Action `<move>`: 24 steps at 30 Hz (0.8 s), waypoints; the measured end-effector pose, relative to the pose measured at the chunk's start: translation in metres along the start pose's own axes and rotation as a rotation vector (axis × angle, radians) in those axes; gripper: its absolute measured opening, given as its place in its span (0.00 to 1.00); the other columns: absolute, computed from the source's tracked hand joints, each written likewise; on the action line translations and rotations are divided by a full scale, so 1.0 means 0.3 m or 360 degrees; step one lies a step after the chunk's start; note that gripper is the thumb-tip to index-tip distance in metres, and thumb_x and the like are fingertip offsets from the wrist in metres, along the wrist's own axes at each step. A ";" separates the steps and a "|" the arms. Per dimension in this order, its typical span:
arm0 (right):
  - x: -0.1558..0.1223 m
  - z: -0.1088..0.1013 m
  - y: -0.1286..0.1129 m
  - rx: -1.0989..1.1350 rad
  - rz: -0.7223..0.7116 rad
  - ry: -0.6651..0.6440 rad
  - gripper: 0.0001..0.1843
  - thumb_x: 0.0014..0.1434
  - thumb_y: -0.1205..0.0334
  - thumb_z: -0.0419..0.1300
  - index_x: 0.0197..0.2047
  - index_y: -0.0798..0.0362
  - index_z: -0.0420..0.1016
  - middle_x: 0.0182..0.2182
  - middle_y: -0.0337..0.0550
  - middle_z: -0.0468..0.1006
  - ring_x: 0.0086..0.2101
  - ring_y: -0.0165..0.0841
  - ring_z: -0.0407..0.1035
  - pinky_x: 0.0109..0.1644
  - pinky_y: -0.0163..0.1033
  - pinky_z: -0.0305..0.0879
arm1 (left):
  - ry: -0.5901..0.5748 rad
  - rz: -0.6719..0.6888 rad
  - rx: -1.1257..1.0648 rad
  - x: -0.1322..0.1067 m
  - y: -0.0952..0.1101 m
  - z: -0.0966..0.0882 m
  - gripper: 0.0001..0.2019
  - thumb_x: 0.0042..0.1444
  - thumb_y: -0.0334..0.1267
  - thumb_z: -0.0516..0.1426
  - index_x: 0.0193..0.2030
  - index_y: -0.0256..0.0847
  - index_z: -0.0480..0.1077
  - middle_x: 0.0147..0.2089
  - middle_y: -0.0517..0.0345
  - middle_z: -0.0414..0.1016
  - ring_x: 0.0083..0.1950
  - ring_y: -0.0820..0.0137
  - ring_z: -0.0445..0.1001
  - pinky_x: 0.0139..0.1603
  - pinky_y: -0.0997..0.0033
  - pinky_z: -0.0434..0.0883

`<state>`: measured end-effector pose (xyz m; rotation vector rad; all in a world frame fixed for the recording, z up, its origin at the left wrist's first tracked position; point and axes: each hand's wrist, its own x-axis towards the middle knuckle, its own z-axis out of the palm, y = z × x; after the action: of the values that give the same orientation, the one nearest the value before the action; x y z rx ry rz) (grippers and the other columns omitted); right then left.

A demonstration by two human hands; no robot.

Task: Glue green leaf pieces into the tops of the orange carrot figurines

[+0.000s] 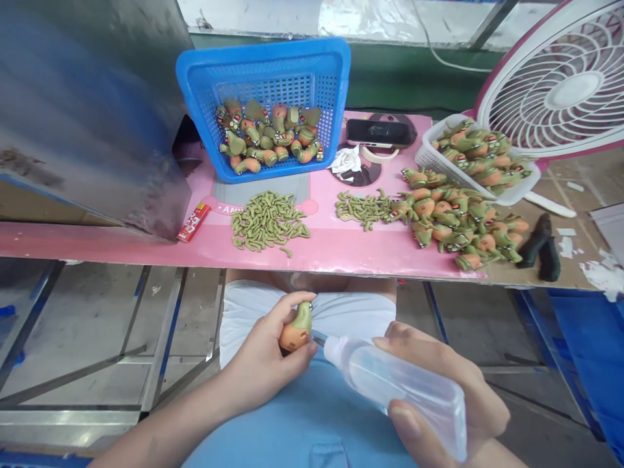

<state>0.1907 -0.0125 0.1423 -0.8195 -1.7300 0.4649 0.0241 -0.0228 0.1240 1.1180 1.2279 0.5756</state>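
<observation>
Above my lap, my left hand [266, 351] is closed around a small green and orange figurine [296, 333], its green end toward the table. My right hand [439, 383] grips a translucent squeeze bottle [400, 383], tilted with its thin nozzle at the figurine's right side; whether the tip touches cannot be made out. On the table ahead lies a pile of small curved green pieces [270, 221]. A smaller heap of green pieces [363, 207] adjoins a pile of green and orange figurines [458, 224] to the right.
A blue basket [263, 55] of figurines leans at the back. Right of it are a phone [380, 133], crumpled tissue [345, 160], a white basket [451, 172] of figurines and a fan [570, 91]. A metal box [92, 117] stands left, near a red packet [194, 222]; black clippers [540, 250] lie right.
</observation>
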 end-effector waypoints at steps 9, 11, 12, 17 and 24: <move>0.007 0.000 -0.003 0.0023 0.0019 -0.0034 0.09 0.59 0.60 0.53 0.36 0.58 0.66 0.18 0.40 0.64 0.15 0.28 0.57 0.15 0.35 0.53 | 0.0007 -0.0005 -0.0015 -0.004 0.001 0.003 0.24 0.47 0.33 0.51 0.53 0.41 0.56 0.30 0.64 0.58 0.27 0.74 0.57 0.29 0.74 0.58; 0.004 0.002 -0.002 0.0040 0.0048 -0.0024 0.08 0.59 0.60 0.52 0.36 0.57 0.66 0.18 0.40 0.65 0.15 0.28 0.56 0.15 0.35 0.51 | 0.0013 0.0001 0.0011 -0.003 0.000 0.002 0.24 0.47 0.33 0.51 0.53 0.41 0.56 0.29 0.64 0.57 0.26 0.74 0.57 0.28 0.74 0.57; 0.002 0.002 -0.002 0.0047 0.0065 -0.0031 0.07 0.59 0.61 0.53 0.36 0.57 0.66 0.19 0.40 0.65 0.15 0.27 0.55 0.15 0.35 0.51 | 0.0015 0.0005 0.0027 -0.002 -0.001 0.001 0.24 0.47 0.33 0.51 0.53 0.40 0.56 0.29 0.64 0.57 0.27 0.74 0.57 0.29 0.74 0.57; -0.008 -0.009 -0.001 0.0054 0.0117 -0.0176 0.09 0.59 0.61 0.52 0.38 0.59 0.66 0.20 0.41 0.66 0.18 0.27 0.58 0.18 0.34 0.55 | 0.0017 0.0028 0.0121 0.001 -0.005 -0.004 0.24 0.48 0.34 0.51 0.54 0.41 0.55 0.28 0.65 0.58 0.27 0.73 0.57 0.29 0.74 0.57; 0.006 -0.012 0.001 -0.0004 0.0064 -0.0235 0.08 0.59 0.62 0.51 0.39 0.59 0.65 0.20 0.41 0.67 0.19 0.28 0.60 0.19 0.33 0.58 | 0.0034 0.0076 0.0281 0.004 -0.014 -0.008 0.24 0.48 0.32 0.49 0.55 0.42 0.54 0.24 0.68 0.56 0.26 0.73 0.57 0.29 0.76 0.57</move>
<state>0.1938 -0.0113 0.1444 -0.8408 -1.8524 0.5626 0.0213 -0.0225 0.1197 1.2948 1.2923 0.5238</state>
